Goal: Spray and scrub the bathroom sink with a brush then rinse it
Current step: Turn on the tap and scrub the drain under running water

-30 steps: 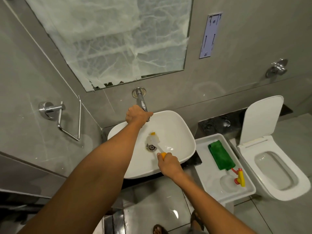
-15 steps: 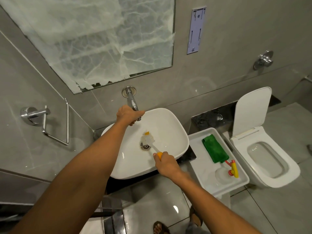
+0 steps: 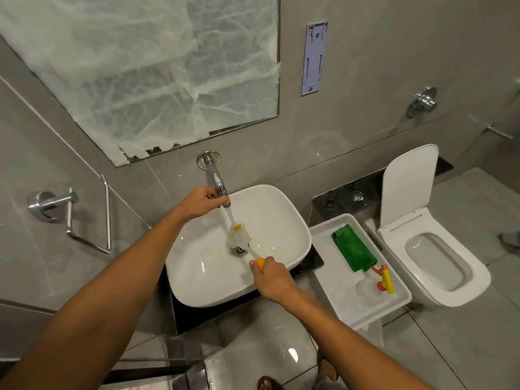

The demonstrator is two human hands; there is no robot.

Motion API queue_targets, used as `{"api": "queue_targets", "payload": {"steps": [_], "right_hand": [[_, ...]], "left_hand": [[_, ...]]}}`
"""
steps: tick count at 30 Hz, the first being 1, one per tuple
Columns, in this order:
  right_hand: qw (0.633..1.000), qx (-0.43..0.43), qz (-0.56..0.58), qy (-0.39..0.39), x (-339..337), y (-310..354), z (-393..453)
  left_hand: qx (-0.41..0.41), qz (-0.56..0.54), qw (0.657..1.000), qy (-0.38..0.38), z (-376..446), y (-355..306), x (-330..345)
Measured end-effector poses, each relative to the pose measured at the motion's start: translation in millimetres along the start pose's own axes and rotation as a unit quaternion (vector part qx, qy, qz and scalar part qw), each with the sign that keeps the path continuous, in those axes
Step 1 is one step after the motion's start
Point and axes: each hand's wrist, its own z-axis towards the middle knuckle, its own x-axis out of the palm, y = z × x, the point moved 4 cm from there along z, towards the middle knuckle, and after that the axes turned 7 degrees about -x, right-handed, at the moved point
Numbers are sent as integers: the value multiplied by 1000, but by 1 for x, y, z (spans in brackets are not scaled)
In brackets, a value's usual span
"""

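A white basin sink (image 3: 284,220) stands below a chrome wall tap (image 3: 215,177). My left hand (image 3: 198,202) grips the tap near its spout, and water streams from it. The stream falls onto the white bristle head of a brush (image 3: 239,235), held just above the drain (image 3: 238,250). My right hand (image 3: 268,274) is closed on the brush's orange handle at the sink's front right rim. A clear spray bottle (image 3: 371,288) with a yellow and red trigger lies on its side in a white tray (image 3: 332,240) to the right of the sink.
A folded green cloth (image 3: 353,250) lies in the tray. A white toilet (image 3: 439,257) with its lid raised stands at the far right. A chrome towel holder (image 3: 70,218) juts from the left wall. A covered mirror (image 3: 146,71) hangs above the tap.
Water now runs from the tap onto the brush head; no stream showed in the earlier frames. The brush head has lifted slightly toward the spout. My left hand stays on the tap.
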Motion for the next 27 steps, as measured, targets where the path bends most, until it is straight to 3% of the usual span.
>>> {"api": "queue_targets", "payload": {"steps": [12,27], "right_hand": [[999,-7,23,-22,-4,1,-4],[999,-28,21,-31,-7,-2,-6]], "left_hand": [[-26,-83,996,-4,0,14,6],[-19,-188,980,60,-3,16,-5]]}}
